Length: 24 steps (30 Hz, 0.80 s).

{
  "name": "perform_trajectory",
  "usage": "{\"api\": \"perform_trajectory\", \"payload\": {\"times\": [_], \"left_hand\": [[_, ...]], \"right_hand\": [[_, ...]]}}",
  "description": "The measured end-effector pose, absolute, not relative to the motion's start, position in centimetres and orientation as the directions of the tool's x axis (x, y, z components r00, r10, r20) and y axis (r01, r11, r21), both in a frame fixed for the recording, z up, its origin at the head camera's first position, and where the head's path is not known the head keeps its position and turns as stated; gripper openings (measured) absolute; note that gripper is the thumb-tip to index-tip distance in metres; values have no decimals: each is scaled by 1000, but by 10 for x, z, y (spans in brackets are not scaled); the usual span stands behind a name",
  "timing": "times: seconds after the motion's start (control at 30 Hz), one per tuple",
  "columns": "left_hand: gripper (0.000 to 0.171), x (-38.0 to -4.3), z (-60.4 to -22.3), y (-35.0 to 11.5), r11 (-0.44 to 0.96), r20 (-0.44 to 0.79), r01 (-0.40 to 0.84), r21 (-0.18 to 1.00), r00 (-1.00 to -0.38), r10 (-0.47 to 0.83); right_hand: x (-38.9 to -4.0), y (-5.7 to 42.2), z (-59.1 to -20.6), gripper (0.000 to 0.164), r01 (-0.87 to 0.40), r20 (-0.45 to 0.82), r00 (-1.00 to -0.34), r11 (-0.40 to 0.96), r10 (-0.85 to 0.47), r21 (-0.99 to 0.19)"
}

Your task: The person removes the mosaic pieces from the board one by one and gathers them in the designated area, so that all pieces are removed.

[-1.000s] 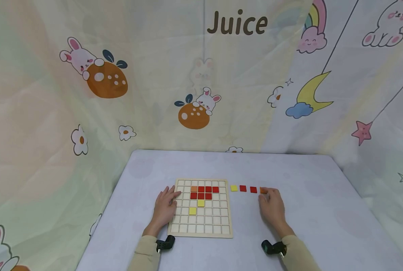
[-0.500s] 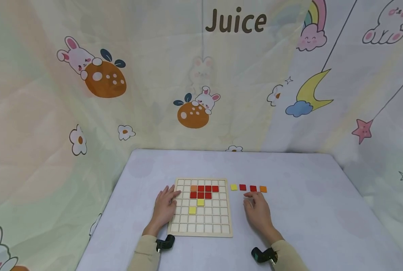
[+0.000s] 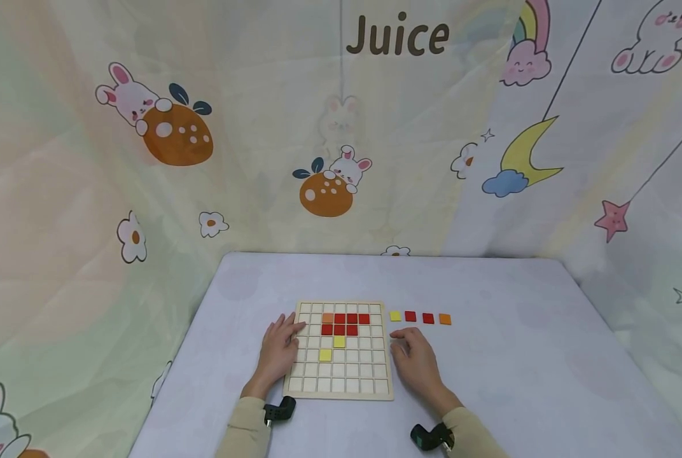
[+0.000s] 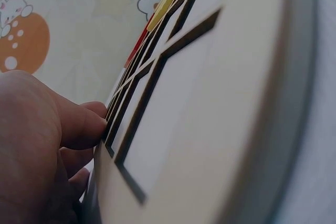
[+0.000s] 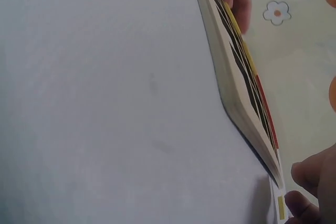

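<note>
A square wooden grid board lies on the table, its cells holding an orange tile, several red tiles and two yellow tiles. My left hand rests on its left edge; in the left wrist view the fingertips touch the frame. Close beside the board's right edge is my right hand, fingers loosely bent, thumb and finger apart with nothing between them. Just beyond it runs a row of loose tiles: yellow, red, a second red and orange.
A pale cloth covers the table. Behind it hangs a printed curtain with rabbits, fruit and a moon. Each wrist wears a black camera, such as the one on the right.
My right hand has left the orange tile at the row's right end and moved left and toward me, to the board's right edge. The left hand has stayed in place.
</note>
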<state>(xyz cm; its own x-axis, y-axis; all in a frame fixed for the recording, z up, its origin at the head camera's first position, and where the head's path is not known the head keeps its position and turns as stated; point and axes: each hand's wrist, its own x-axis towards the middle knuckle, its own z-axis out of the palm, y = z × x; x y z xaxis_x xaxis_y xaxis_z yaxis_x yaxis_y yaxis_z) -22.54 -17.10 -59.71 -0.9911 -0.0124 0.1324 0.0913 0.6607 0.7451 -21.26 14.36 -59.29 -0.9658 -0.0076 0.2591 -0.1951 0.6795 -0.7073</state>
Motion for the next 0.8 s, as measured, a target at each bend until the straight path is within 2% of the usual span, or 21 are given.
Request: {"api": "perform_trajectory", "payload": {"times": [0.27,0.5,0.8], "left_hand": [[37,-224,-598,-171,652,133,90,753,-991,-17],[37,-224,-599,-171,659,132,89,747,-991,-15],[37,-226,-598,-172,653,139,101,750,-990,-7]], "right_hand": [[-206,124,-591,17,-278,322,-945,681,-65,-677],[-202,109,-589,14,-300,308,-944,688,-117,-661],[-203,92,-590,13,-409,381,-903,672,-200,-617]]}}
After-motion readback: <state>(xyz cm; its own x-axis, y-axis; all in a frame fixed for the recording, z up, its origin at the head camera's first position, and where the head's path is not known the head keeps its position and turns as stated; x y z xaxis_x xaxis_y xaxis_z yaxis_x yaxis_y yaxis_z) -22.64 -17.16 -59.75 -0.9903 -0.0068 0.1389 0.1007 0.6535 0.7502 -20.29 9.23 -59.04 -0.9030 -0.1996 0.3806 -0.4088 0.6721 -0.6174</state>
